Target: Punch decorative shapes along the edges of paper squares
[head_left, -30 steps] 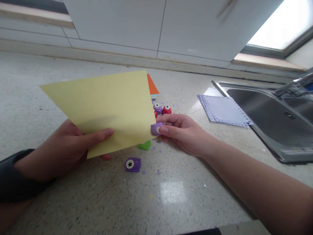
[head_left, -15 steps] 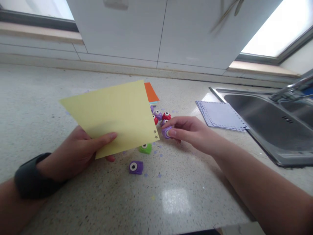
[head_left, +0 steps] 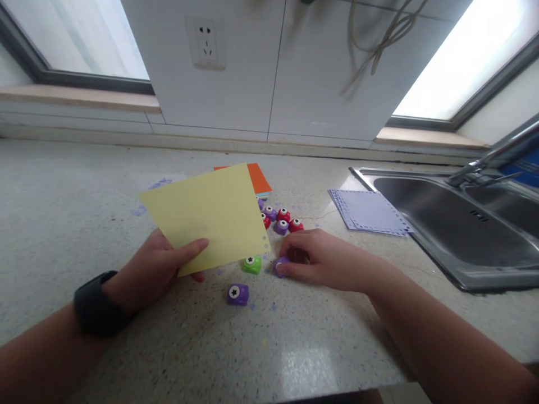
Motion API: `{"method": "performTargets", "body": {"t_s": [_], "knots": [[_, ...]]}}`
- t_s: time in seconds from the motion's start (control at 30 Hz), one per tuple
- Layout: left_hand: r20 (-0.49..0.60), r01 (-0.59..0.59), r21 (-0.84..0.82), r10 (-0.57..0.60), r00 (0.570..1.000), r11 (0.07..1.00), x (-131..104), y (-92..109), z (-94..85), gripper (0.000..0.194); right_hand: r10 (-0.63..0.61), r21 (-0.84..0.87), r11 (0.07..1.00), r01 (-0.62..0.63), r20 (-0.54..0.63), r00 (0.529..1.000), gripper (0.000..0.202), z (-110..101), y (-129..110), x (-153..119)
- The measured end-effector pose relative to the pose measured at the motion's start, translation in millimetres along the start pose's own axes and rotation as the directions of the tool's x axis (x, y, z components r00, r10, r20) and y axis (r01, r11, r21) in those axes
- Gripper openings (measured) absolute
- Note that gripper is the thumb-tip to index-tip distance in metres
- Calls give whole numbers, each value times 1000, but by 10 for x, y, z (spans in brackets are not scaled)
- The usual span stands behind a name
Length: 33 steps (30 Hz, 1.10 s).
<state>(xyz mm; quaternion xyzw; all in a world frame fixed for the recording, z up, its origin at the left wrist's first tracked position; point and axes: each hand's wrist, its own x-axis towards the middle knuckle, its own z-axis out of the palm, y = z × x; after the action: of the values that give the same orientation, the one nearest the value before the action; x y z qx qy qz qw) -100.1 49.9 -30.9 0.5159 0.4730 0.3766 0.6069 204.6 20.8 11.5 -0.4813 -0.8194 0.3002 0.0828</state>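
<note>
My left hand (head_left: 164,261), with a dark band at the wrist, pinches a sheet of yellow paper (head_left: 210,216) by its lower left part, thumb on top. Small star-shaped holes show in the sheet's lower right corner. Just right of that corner, my right hand (head_left: 324,259) has thumb and fingers closed round a light purple paper punch (head_left: 279,266) at the countertop. A green paper punch (head_left: 252,267) and a darker purple one (head_left: 239,295) with a star mark sit nearer me. Behind my right hand, several red and purple punches, including a red punch (head_left: 283,214), are clustered.
Orange paper (head_left: 261,178) lies on other coloured sheets behind the yellow sheet. Lilac sheets with punched edges (head_left: 366,210) lie beside the steel sink (head_left: 446,224). Purple paper bits (head_left: 160,183) are scattered on the counter. A wall socket (head_left: 206,44) and cable (head_left: 387,39) are at the back.
My right hand has brought the light purple punch down and towards me, beside the green punch, uncovering a red punch behind it. The yellow sheet stays in my left hand. The view has tilted up.
</note>
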Motion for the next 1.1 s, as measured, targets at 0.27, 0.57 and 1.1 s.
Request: {"method": "performTargets", "body": {"t_s": [0.27, 0.57, 1.1], "knots": [[-32, -11, 4, 11, 999, 1000, 7, 14, 21, 42, -62, -90, 995, 42, -234, 970, 27, -223, 227, 7], [-97, -28, -41, 24, 995, 999, 23, 10, 32, 41, 2, -74, 997, -32, -376, 926, 24, -225, 636, 173], [-44, 49, -38, -51, 998, 998, 4, 47, 40, 43, 55, 442, 886, 141, -402, 914, 25, -238, 624, 103]]}}
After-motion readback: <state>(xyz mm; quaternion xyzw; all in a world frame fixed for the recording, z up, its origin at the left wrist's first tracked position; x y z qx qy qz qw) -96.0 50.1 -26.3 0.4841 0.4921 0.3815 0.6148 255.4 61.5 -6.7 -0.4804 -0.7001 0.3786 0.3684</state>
